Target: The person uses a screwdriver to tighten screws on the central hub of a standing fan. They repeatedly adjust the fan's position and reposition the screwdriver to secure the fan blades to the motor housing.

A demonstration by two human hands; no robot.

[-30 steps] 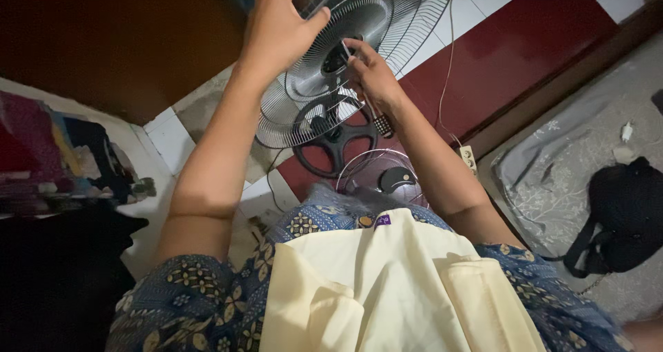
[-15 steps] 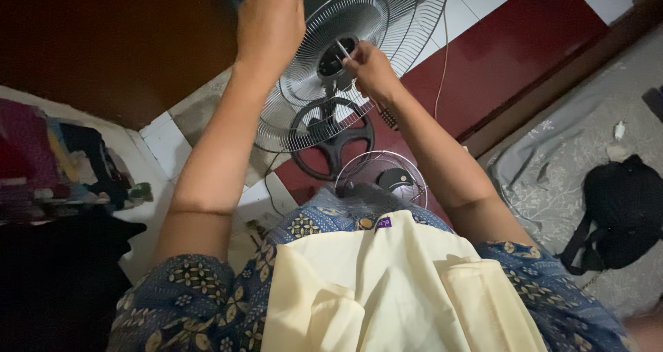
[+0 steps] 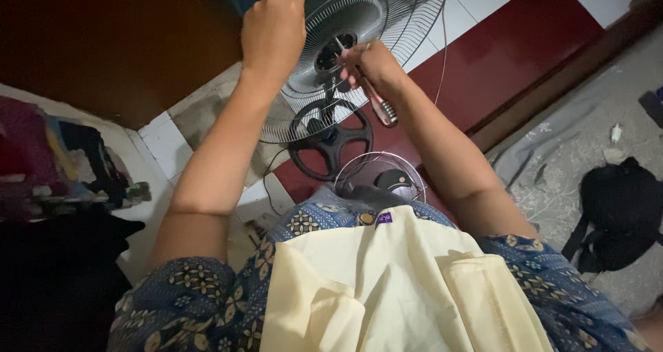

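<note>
The left hand (image 3: 273, 27) is clamped over the top rim of the wire fan guard (image 3: 359, 55), which looks like a way of keeping the tilted grille steady while its middle is worked on. The right hand (image 3: 369, 65) is closed around a screwdriver (image 3: 380, 103) with a clear red handle, tip set at the guard's dark centre hub. Both arms reach forward, elbows bent, forearms converging. On the floor just below lie a black spoked ring (image 3: 330, 139) and a second wire cage (image 3: 380, 176).

Hands (image 3: 273, 31) hold fan grille (image 3: 359, 20) and screwdriver (image 3: 378, 105)
</note>
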